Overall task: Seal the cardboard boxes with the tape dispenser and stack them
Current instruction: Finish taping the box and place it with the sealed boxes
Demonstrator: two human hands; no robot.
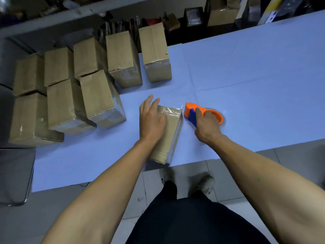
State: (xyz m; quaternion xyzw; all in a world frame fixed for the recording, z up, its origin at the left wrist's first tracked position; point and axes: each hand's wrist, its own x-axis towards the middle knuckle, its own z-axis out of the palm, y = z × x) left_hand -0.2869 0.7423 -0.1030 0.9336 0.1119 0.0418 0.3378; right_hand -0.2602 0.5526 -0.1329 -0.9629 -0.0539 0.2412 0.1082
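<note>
Across the view runs a pale blue table (246, 67), its near edge crossing in front of the person's dark trousers and shoes on the tiled floor. At its far left stands a group of sealed cardboard boxes (98, 95), set upright in loose rows, some leaning on their neighbours, with glossy tape on their lower ends. Two more such boxes (154, 51) stand side by side further back, apart from the rest. Close to the table's near edge lies the box being sealed (171, 131), long side down, clear tape shining along its far end and right face. The left hand (152, 118) rests flat on top of this box, fingers straight and slightly spread, reaching past its far left corner. Just right of the box, near but apart from it, the orange tape dispenser (202, 114) sits on the table with its blue part facing the box. The right hand (206, 125) grips it from behind, fingers curled over the orange ring.
</note>
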